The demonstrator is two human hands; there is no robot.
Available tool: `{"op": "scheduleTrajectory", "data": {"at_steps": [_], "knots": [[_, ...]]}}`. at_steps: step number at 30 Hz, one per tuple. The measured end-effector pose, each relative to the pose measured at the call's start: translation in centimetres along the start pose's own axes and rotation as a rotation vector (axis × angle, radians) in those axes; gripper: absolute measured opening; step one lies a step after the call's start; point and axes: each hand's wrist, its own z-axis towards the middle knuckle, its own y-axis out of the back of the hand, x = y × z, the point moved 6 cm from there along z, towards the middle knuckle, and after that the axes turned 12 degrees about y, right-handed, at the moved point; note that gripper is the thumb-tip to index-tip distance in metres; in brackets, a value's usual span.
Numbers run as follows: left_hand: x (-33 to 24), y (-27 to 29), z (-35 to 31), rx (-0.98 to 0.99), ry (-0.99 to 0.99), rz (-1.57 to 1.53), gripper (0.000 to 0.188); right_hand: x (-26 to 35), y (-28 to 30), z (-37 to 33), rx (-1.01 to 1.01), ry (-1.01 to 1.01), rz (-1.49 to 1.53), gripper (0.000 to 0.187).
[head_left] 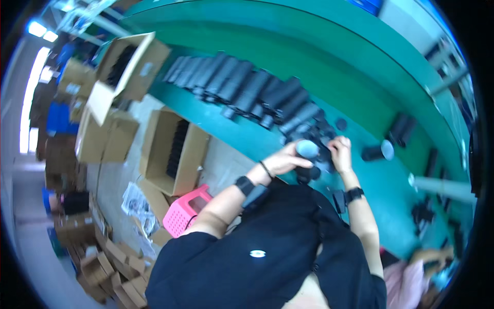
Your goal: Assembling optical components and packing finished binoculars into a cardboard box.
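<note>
My left hand is closed around a black cylinder whose pale round end faces up. Close to its right, my right hand has its fingers bent together over small dark parts, and what they hold is too blurred to name. Several small black round pieces lie just below and between the hands. Beyond them, a long row of black cylinders lies side by side on the green table. To the right of my right hand, a black cylinder with a pale end lies on its side.
Open cardboard boxes with rows of black items stand left of the table, near a pink plastic stool. More cartons are piled at the lower left. Another person's arm reaches in at the lower right. A pale post crosses the right side.
</note>
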Motion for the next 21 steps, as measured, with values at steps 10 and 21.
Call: {"op": "scheduleTrajectory", "data": {"at_steps": [10, 21], "knots": [[1.3, -9.2, 6.4, 0.316, 0.231, 0.29, 0.077, 6.9, 12.8, -4.5, -0.102, 0.175, -0.305, 0.023], [4.6, -18.2, 10.2, 0.5, 0.26, 0.517, 0.071, 2.7, 17.5, -14.1, -0.298, -0.617, 1.312, 0.071]]}}
